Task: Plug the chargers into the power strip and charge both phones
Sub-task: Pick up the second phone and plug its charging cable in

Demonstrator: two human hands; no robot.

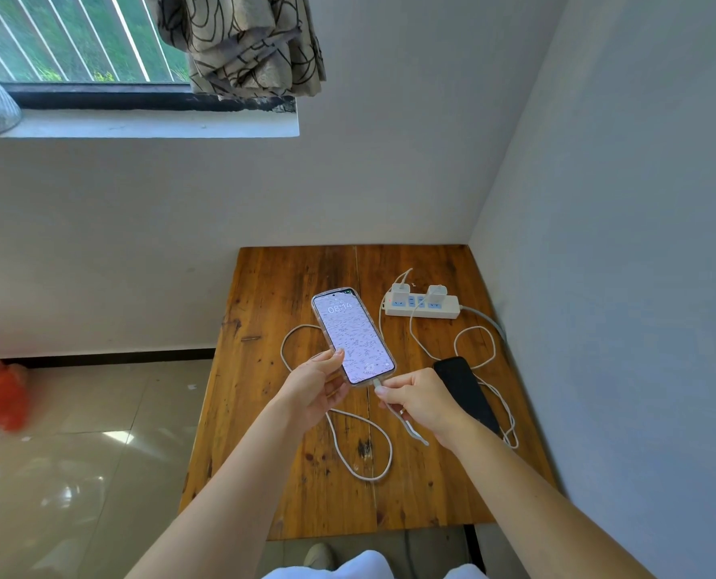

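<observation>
Head view of a wooden table set into the corner of the room. Your left hand is curled around the lower left edge of the lit phone, thumb lying on the screen's lower left margin and fingers wrapped behind; the phone is held above the table's middle, tilted, its screen facing you and showing 08:14. Your right hand is closed narrowly, thumb and forefinger pinching the white connector of a charging cable right at the phone's bottom edge; whether the connector is fully seated in the port cannot be told. The remaining fingers of that hand are folded in, and the cable trails below the palm, then loops over the near-middle of the table.

The white power strip lies near the far right corner of the table, roughly parallel to the far edge. Two white chargers stand in it: the left charger near the strip's left end and the right charger toward its right end. A small red light shows at the strip's left end.

The dark phone lies flat near the right edge of the table, screen unlit, partly behind your right wrist. A second white cable curls beside it and runs along the right edge to its near end.
</observation>
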